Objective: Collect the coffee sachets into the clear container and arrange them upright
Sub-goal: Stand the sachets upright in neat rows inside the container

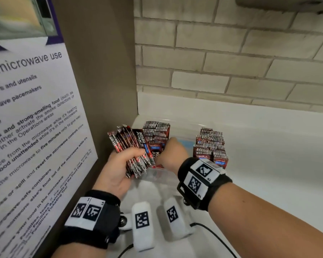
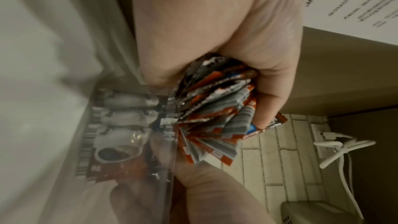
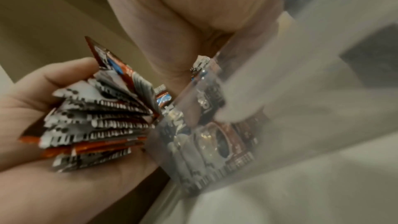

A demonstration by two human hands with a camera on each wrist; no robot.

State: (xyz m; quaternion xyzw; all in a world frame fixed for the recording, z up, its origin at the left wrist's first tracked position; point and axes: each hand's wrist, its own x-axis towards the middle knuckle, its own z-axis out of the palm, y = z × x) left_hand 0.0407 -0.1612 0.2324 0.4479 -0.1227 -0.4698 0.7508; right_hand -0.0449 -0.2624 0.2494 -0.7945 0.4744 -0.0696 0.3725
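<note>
On the white counter stands the clear container (image 1: 157, 175), with coffee sachets upright in a left stack (image 1: 157, 135) and a right stack (image 1: 211, 144). My left hand (image 1: 127, 159) grips a fanned bundle of red-and-black sachets (image 1: 127, 144) just left of the container; the bundle (image 2: 215, 117) also fills the left wrist view and shows in the right wrist view (image 3: 96, 122). My right hand (image 1: 172, 151) reaches down into the container's left end. Its fingers curl round the sachets there (image 3: 211, 142), partly hidden behind the clear wall.
A brown panel with a microwave-use poster (image 1: 35, 108) closes off the left side. A brick wall (image 1: 231, 62) runs behind the counter (image 1: 268, 155). Two white tagged blocks (image 1: 143, 226) and a black cable (image 1: 213, 237) lie near the front edge.
</note>
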